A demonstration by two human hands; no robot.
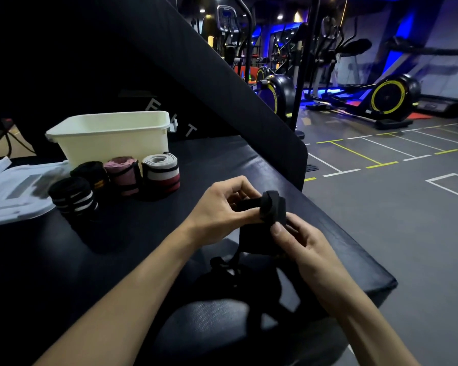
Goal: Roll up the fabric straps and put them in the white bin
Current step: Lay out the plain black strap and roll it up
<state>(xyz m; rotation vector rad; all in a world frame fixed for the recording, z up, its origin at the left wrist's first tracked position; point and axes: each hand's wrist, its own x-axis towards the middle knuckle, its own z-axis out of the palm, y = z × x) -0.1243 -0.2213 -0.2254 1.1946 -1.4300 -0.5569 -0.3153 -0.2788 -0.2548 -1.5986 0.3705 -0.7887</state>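
A person's two hands work a black fabric strap (273, 207) into a coil above the near corner of a padded black counter (222, 159), well to the right of the white bin (111, 138). The left hand (220, 204) pinches the started roll between thumb and curled fingers (245, 190); the right hand (299, 239) grips it from below, thumb pressed on the outer wrap. The roll's axis appears to run roughly left to right between the hands, while the unrolled tail (249, 244) hangs down toward the person and trails into shadow, where its end cannot be made out.

The strap looks light, soft and limp, likely to spring loose if tension drops, so the best hold seems to be on the coil's two ends, with a thumb pinning the outer layer.

Four finished rolls stand just in front of the bin, not yet inside it: a black-and-white striped roll (72, 196), a black roll (91, 173), a pink roll (123, 175) and a grey, white and red roll (160, 173). A clear plastic bag (13, 188) lies left of them. Exercise bikes (391, 97) fill the gym floor beyond.
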